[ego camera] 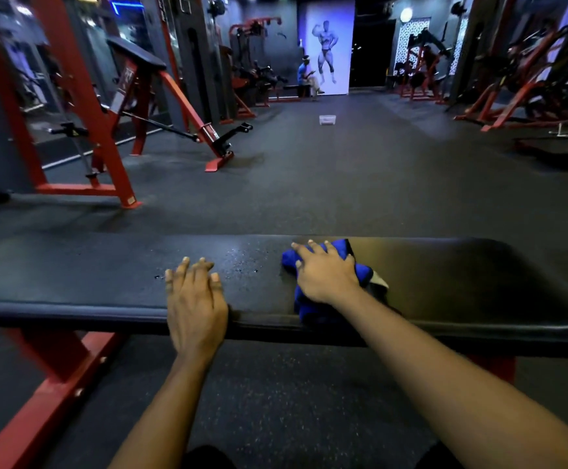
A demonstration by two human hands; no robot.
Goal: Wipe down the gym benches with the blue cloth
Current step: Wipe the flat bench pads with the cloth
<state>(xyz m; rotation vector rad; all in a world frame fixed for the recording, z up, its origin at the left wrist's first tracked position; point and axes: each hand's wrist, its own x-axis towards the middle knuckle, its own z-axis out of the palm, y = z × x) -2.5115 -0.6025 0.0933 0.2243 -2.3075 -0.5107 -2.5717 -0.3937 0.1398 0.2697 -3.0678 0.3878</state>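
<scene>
Plainly, the right hand (326,275) lies palm-down with its fingers spread over the bunched blue cloth (311,314), pressing it to the bench pad (462,282) rather than closing round it. The left hand (196,299) rests flat and empty on the same pad just beside it, fingers straight. Between the two hands sits a scatter of droplets (238,262) not yet wiped, so this bench looks only partly done, and any other benches remain. The cloth spans nearly the pad's whole depth, its fingertip end near the far edge and its wrist end drooping over the near one. To the right the pad runs bare to its rounded end; to the left it runs out of view, though the left hand would have to lift for a sweep that way. Beyond lies open floor (343,181)
</scene>
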